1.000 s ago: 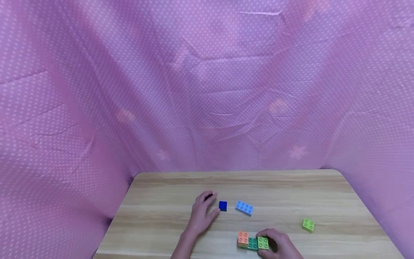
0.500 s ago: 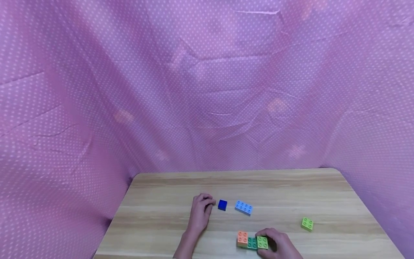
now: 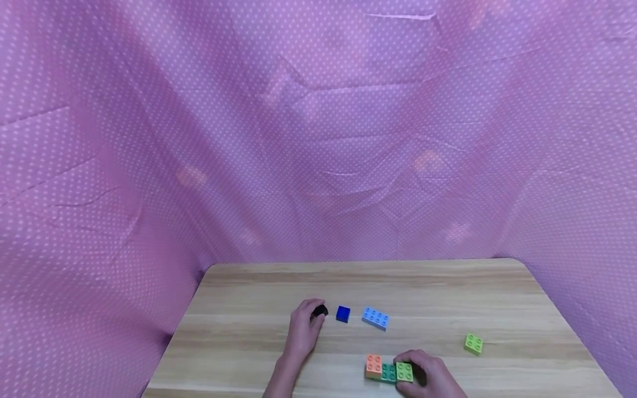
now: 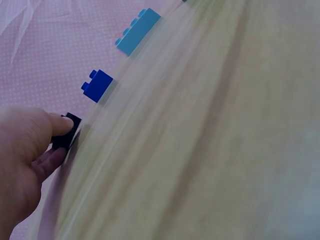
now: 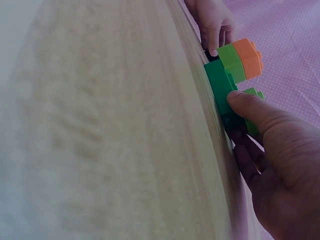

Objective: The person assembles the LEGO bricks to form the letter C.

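My left hand [image 3: 301, 333] pinches a small black brick [image 3: 320, 311] between thumb and fingers, low at the tabletop. In the left wrist view, the thumb lies across this black brick [image 4: 60, 141]. Just right of it sits a dark blue brick [image 3: 343, 314]. My right hand [image 3: 432, 377] grips the right end of a joined block build near the front. That build has a dark green brick [image 5: 218, 82] at its base. Stacked on its left end are a lime brick [image 5: 231, 63] and an orange brick [image 3: 374, 365]; another lime brick [image 3: 405, 372] tops its right end.
A light blue brick [image 3: 375, 319] with two rows of studs lies right of the dark blue one. Farther right on the wooden table [image 3: 522, 309] is a loose lime brick [image 3: 474, 344]. Pink dotted cloth [image 3: 348, 166] hangs behind and at both sides.
My left hand's fingers have come together around the black brick, and the hand has drawn slightly left, away from the dark blue brick. My right hand and the block build stay put.
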`<state>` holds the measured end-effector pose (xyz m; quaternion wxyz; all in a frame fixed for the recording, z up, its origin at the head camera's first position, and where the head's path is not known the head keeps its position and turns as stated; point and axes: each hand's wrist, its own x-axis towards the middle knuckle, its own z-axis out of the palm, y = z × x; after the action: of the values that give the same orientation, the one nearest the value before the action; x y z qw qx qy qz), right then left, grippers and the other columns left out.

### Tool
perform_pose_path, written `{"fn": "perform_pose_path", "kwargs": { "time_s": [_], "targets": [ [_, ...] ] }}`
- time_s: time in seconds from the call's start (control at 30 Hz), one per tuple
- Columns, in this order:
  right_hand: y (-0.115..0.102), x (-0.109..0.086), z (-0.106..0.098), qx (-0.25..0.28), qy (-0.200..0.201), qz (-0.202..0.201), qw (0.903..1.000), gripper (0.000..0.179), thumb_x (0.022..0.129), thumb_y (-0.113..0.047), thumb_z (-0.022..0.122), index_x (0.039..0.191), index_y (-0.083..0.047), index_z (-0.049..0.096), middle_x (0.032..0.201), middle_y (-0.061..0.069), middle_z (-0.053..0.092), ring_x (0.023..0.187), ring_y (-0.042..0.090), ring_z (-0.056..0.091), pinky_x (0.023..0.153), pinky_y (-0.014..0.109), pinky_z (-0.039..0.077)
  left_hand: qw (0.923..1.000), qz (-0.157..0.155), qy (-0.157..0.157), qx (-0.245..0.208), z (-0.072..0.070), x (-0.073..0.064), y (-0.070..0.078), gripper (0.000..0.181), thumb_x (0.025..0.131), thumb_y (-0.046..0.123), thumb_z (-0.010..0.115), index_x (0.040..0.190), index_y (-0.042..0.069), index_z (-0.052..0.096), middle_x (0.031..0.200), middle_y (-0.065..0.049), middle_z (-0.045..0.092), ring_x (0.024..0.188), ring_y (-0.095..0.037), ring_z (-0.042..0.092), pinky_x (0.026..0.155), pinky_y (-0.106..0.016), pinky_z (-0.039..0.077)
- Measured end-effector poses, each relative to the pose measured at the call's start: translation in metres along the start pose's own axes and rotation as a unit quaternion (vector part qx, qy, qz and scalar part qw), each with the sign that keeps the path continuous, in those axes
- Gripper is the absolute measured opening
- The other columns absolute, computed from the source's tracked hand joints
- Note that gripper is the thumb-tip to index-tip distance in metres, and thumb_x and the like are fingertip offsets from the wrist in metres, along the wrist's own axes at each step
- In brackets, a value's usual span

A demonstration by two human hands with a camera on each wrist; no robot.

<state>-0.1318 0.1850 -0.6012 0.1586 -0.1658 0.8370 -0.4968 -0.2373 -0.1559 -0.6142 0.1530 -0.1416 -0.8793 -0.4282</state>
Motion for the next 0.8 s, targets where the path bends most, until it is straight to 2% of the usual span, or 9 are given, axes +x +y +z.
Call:
{"fn": "perform_pose_path", "kwargs": {
  "time_s": [0.17, 0.3, 0.47, 0.6, 0.8],
  "targets": [
    [0.000, 0.001, 0.000, 0.011, -0.005, -0.003, 0.9999, 0.037, 0.095, -0.031, 0.082, 0.126, -0.015, 0.071, 0.119, -0.003, 0.070, 0.104, 0.005, 0.062, 0.087, 0.020, 0.051, 0.9994, 0.018, 0.025, -0.015, -0.003, -0.005, 0.000, 0.037, 0.093, -0.002, 0.078, 0.130, 0.003, 0.072, 0.129, -0.010, 0.071, 0.121, -0.030, 0.068, 0.101, -0.043, 0.058],
    [-0.001, 0.001, 0.000, 0.011, -0.003, 0.003, 0.9999, 0.036, 0.094, -0.030, 0.082, 0.126, -0.016, 0.071, 0.120, -0.001, 0.070, 0.104, 0.005, 0.062, 0.087, 0.020, 0.051, 0.9974, 0.036, 0.019, -0.059, -0.005, -0.008, 0.007, 0.040, 0.095, 0.003, 0.077, 0.134, 0.008, 0.070, 0.133, -0.005, 0.069, 0.113, -0.024, 0.071, 0.094, -0.035, 0.061],
    [-0.001, 0.000, -0.001, 0.008, 0.001, 0.002, 1.0000, 0.036, 0.094, -0.030, 0.082, 0.126, -0.017, 0.071, 0.120, -0.002, 0.070, 0.106, 0.005, 0.062, 0.089, 0.020, 0.050, 0.9917, 0.011, -0.008, -0.128, -0.004, -0.018, 0.027, 0.047, 0.096, 0.011, 0.078, 0.142, 0.009, 0.065, 0.139, -0.006, 0.068, 0.117, -0.023, 0.070, 0.099, -0.030, 0.058],
    [0.001, 0.000, 0.000, 0.009, -0.002, -0.003, 1.0000, 0.037, 0.095, -0.031, 0.082, 0.126, -0.016, 0.071, 0.120, -0.002, 0.070, 0.105, 0.005, 0.062, 0.088, 0.020, 0.051, 0.9856, -0.018, -0.047, -0.161, 0.000, -0.029, 0.043, 0.045, 0.100, 0.021, 0.074, 0.142, 0.008, 0.065, 0.138, -0.006, 0.069, 0.123, -0.024, 0.068, 0.103, -0.029, 0.055],
    [0.002, 0.001, 0.000, 0.006, 0.001, 0.006, 1.0000, 0.038, 0.094, -0.036, 0.082, 0.127, -0.019, 0.071, 0.121, -0.005, 0.070, 0.107, 0.005, 0.063, 0.091, 0.020, 0.050, 0.9732, -0.018, -0.141, -0.181, 0.007, -0.041, 0.064, 0.042, 0.104, 0.030, 0.068, 0.145, 0.023, 0.063, 0.140, 0.002, 0.065, 0.124, -0.017, 0.065, 0.103, -0.026, 0.054]
  ]
}}
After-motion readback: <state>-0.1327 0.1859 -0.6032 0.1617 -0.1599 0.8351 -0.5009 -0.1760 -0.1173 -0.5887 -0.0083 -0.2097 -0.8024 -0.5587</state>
